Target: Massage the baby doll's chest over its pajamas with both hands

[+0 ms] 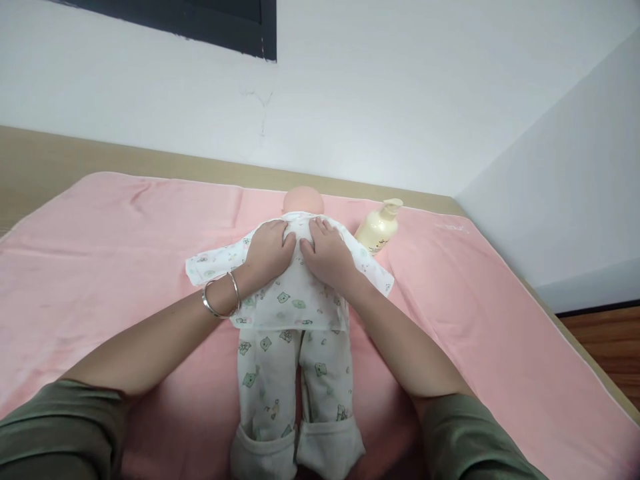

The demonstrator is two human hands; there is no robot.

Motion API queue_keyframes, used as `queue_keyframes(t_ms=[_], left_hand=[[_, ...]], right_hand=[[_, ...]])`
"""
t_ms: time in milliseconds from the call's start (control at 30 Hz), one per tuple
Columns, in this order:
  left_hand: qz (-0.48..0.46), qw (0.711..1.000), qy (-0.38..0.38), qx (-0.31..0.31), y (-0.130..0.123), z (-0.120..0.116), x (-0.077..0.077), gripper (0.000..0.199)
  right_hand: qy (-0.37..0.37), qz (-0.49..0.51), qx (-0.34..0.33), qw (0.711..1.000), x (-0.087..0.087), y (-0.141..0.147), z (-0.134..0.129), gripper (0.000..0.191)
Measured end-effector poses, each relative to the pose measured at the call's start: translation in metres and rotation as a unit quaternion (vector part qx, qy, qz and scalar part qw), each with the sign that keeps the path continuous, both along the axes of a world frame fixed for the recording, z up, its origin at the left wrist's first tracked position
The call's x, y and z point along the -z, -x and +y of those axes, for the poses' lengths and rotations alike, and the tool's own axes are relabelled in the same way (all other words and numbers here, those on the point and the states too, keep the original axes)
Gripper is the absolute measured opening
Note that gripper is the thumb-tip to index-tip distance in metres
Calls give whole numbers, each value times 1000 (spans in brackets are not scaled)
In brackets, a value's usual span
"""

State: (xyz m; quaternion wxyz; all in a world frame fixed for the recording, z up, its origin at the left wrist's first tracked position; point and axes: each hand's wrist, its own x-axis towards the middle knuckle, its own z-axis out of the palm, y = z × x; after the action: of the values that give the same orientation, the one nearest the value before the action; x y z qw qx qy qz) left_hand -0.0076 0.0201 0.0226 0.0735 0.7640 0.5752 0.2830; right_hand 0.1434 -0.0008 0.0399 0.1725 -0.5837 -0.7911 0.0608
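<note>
A baby doll (303,200) lies stretched out on a pink sheet, its head at the far end and its legs toward me. It wears a white patterned top (295,303) and matching trousers (270,380) with folded cuffs. Only the bald top of the head shows, and no facial features are visible. My left hand (270,250) rests flat on the upper left of the top, fingers pointing toward the head. On the upper right my right hand (330,253) lies the same way. The two thumbs are close together but apart. Neither hand grips anything.
A cream pump bottle (377,228) stands tilted-looking beside the doll's right-hand sleeve. The pink sheet (125,280) covers most of a wooden surface (50,150). Behind it rises a white wall (375,100) with a dark frame (250,33). Wooden flooring (605,347) shows at the right.
</note>
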Motion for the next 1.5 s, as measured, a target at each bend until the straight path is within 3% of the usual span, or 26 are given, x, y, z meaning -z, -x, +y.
queue_keyframes(t_ms=[100, 500, 800, 933, 1033, 1133, 1233, 1367, 1500], left_hand=[[-8, 1000, -10, -4, -1, -1, 0, 20], [-2, 1000, -13, -9, 0, 0, 5, 27], [52, 996, -70, 2, -12, -24, 3, 33], [19, 998, -55, 5, -12, -24, 5, 38], [-50, 998, -46, -2, -11, -23, 9, 42], [-117, 992, -43, -9, -9, -24, 14, 47], [-140, 989, -40, -8, -9, -24, 16, 48], [-138, 990, -36, -21, -9, -23, 16, 48], [-121, 992, -24, -25, -10, -24, 14, 47]], right_hand=[[8, 4, 13, 1000, 3, -2, 7, 61], [-6, 3, 12, 1000, 7, -1, 6, 61], [21, -54, -75, 995, 0, -16, 18, 64], [20, -49, -65, 996, -4, -16, 17, 63], [30, -29, -99, 994, -15, -16, 11, 59], [-6, 32, -84, 996, -21, -12, 2, 57], [-60, 71, -36, 995, -13, -3, -3, 59], [-39, 58, -88, 994, 1, 1, -1, 53], [-143, 111, -98, 978, -1, -4, 1, 53]])
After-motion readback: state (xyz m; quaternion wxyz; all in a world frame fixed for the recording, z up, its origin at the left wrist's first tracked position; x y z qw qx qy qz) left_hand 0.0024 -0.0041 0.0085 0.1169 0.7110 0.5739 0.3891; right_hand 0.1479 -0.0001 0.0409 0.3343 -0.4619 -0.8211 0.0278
